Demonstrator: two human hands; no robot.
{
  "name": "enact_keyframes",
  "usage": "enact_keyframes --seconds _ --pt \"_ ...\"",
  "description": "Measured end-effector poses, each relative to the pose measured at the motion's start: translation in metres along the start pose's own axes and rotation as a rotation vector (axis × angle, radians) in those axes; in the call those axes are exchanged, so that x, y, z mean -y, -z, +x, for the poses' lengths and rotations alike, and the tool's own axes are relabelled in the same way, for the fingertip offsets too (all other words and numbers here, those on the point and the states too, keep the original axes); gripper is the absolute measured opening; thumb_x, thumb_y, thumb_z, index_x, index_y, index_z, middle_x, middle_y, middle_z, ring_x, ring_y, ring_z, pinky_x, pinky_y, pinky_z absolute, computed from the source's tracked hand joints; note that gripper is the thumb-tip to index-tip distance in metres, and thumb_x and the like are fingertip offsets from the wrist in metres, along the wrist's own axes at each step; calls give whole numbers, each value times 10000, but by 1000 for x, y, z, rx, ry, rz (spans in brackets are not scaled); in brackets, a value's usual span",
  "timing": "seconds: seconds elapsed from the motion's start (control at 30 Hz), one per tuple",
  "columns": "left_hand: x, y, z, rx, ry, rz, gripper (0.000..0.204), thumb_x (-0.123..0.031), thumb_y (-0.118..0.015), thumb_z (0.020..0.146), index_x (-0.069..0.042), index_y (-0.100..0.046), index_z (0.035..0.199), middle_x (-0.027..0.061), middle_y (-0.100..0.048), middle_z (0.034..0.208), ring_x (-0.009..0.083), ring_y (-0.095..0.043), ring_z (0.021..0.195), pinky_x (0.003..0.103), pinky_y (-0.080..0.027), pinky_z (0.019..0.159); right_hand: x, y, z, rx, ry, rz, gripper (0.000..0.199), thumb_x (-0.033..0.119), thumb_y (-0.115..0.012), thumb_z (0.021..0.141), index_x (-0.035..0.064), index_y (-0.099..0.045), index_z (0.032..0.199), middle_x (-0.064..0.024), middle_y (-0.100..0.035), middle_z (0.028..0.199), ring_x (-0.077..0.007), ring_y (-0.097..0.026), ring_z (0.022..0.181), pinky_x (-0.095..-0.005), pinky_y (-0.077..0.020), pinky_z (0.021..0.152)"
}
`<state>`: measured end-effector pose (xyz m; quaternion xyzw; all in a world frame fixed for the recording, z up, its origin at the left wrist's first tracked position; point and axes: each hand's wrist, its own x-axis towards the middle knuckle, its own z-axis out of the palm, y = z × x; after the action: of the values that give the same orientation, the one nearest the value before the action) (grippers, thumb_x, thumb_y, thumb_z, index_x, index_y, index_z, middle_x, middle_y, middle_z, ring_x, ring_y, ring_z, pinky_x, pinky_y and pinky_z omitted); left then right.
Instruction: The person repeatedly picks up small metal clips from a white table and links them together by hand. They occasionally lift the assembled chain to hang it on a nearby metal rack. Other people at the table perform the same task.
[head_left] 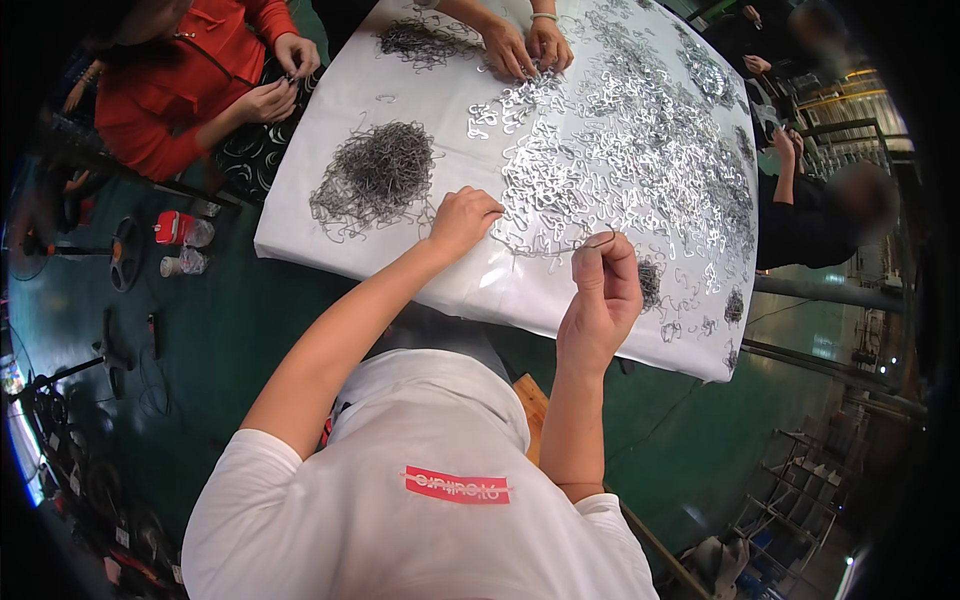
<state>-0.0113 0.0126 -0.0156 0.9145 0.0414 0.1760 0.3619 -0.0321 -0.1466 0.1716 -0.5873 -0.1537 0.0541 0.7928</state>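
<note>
Many shiny bent metal hooks (545, 175), S-like in shape, lie spread over a white-covered table (455, 270). My right hand (605, 295) is raised over the near edge, thumb and forefinger pinched on a thin metal hook (603, 241). My left hand (463, 222) rests low at the table, its fingers curled together and their tips against the near left edge of the spread hooks. Whatever those fingertips hold is hidden. Just left of that hand sits a dense heap of darker hooks (378, 172).
Across the table, another person's hands (525, 48) work among the hooks. A person in a red top (165, 90) sits at the far left, and others are along the right side. A small dark heap (649, 285) lies beyond my right hand. A red container (173, 227) stands on the green floor.
</note>
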Motion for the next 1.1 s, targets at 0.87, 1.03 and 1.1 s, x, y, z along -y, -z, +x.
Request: enact_keyframes --seconds 0.87,1.03,1.1 --pt "-93 98 52 77 309 -798 142 -105 -683 826 -19 -678 938 26 -678 887 74 -610 756 228 -478 686 -27 7 15 -29 -8 -110 61 45 -601 881 33 -541 875 15 -501 827 -60 -462 746 -199 -381 693" --pt "-134 141 39 15 255 -796 113 -98 -696 811 -22 -693 895 18 -680 833 70 -615 736 212 -484 654 -35 -4 19 -4 3 -143 72 72 -612 876 31 -552 881 16 -525 803 -64 -481 714 -208 -394 671" --pt "-137 147 35 -34 213 -818 109 -107 -702 803 -33 -705 884 15 -687 818 71 -622 731 219 -488 642 -38 -8 20 7 -7 -190 77 77 -616 872 30 -556 886 17 -526 798 -63 -482 708 -208 -394 663"
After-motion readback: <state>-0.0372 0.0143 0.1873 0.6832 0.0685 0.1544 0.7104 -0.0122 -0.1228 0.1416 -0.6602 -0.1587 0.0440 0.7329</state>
